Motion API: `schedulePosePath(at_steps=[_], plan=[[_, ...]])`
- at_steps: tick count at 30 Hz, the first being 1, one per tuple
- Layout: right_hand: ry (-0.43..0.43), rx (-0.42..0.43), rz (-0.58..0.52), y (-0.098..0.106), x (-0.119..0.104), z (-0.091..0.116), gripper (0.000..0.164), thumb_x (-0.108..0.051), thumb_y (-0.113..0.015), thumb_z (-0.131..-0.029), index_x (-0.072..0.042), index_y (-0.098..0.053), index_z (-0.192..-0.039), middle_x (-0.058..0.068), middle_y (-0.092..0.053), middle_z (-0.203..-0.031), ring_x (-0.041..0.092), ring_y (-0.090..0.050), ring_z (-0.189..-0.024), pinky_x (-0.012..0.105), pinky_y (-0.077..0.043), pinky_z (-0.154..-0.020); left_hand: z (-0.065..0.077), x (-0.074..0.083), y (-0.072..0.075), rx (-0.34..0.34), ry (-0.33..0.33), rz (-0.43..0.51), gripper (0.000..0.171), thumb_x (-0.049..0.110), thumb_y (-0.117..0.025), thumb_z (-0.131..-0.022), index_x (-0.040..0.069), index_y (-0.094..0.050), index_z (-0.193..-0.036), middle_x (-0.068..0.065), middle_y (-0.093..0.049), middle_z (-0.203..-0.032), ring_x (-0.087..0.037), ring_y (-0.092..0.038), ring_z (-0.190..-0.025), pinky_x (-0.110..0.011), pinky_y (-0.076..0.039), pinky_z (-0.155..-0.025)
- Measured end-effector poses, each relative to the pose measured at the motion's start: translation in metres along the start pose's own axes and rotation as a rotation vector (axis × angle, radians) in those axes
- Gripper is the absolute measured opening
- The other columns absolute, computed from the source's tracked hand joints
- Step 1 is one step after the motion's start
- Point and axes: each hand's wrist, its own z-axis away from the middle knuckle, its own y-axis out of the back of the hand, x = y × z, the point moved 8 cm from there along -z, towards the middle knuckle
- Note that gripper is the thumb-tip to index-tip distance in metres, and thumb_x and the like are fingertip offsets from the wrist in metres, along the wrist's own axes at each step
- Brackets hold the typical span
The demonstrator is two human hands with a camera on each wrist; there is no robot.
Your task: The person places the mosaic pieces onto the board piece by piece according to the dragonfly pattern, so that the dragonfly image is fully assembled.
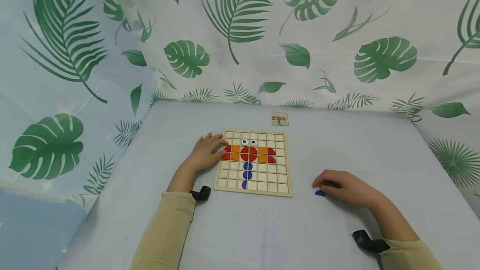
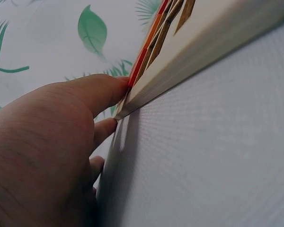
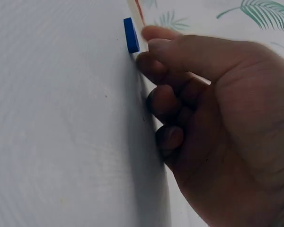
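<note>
A square wooden grid board (image 1: 262,186) lies on the table, bearing red, orange and blue pieces and two eye pieces (image 1: 249,142) in a winged-insect pattern. At its left edge rests my left hand (image 1: 206,152), the thumb on a red piece (image 2: 138,66) and a finger against the board's side. To the right of the board, my right hand (image 1: 345,184) is low over the table with loosely bent fingers. A blue half-circle piece (image 1: 319,193) lies just by its thumb and fingertips; in the right wrist view a small gap shows between piece (image 3: 131,35) and fingers.
Behind the board lies a small picture card (image 1: 280,118) with a similar pattern. A leaf-printed curtain (image 1: 255,74) hangs along the back and sides of the white table (image 1: 240,228). Each wrist wears a black camera mount (image 1: 369,243).
</note>
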Motion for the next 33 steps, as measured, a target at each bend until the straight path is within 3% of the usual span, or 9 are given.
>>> schedulePosePath(at_steps=[6,10,16,22,33], plan=[[0.096,-0.07,-0.035,-0.0018,-0.0066,0.0027,0.029,-0.013,-0.064,-0.096,-0.034,-0.069,-0.114,-0.016,-0.063,-0.107,0.003,-0.058,-0.097,0.02,-0.051,-0.082,0.0,-0.0004,-0.0002,0.0,0.004,0.006,0.033,0.04,-0.052,-0.101,0.028,-0.056,-0.132,-0.003,-0.032,-0.161,-0.034,-0.01,-0.154,-0.055,-0.001,-0.125],[0.124,-0.073,-0.039,-0.0021,-0.0078,0.0039,0.029,-0.012,-0.065,-0.095,-0.033,-0.07,-0.113,-0.016,-0.062,-0.107,0.003,-0.057,-0.098,0.02,-0.051,-0.082,-0.0002,-0.0004,-0.0005,-0.002,0.006,0.005,0.033,0.04,-0.052,-0.101,0.028,-0.056,-0.132,-0.003,-0.032,-0.161,-0.034,-0.01,-0.154,-0.055,-0.001,-0.125],[0.059,-0.046,-0.007,-0.0025,-0.0021,0.0016,0.021,-0.025,-0.068,-0.095,-0.033,-0.067,-0.113,-0.018,-0.063,-0.106,0.0,-0.058,-0.096,0.02,-0.052,-0.081,-0.0001,-0.0004,-0.0001,-0.001,0.007,0.006,0.033,0.041,-0.053,-0.101,0.028,-0.056,-0.132,-0.003,-0.033,-0.161,-0.033,-0.01,-0.154,-0.054,-0.001,-0.126],[-0.007,-0.037,-0.003,-0.0017,0.0009,0.002,0.026,-0.031,-0.073,-0.09,-0.032,-0.064,-0.114,-0.017,-0.062,-0.106,-0.001,-0.056,-0.093,0.019,-0.05,-0.08,-0.0004,-0.0004,0.0002,0.001,0.008,0.007,0.034,0.041,-0.053,-0.101,0.028,-0.056,-0.132,-0.003,-0.033,-0.161,-0.034,-0.01,-0.154,-0.054,-0.001,-0.126],[0.01,0.012,0.042,-0.0007,-0.0003,0.0005,0.024,-0.031,-0.075,-0.088,-0.03,-0.062,-0.109,-0.016,-0.058,-0.097,-0.002,-0.051,-0.085,0.018,-0.047,-0.072,0.0003,0.0003,0.0008,-0.003,0.006,0.007,0.033,0.04,-0.053,-0.101,0.028,-0.056,-0.131,-0.003,-0.032,-0.162,-0.034,-0.01,-0.154,-0.054,0.0,-0.126]])
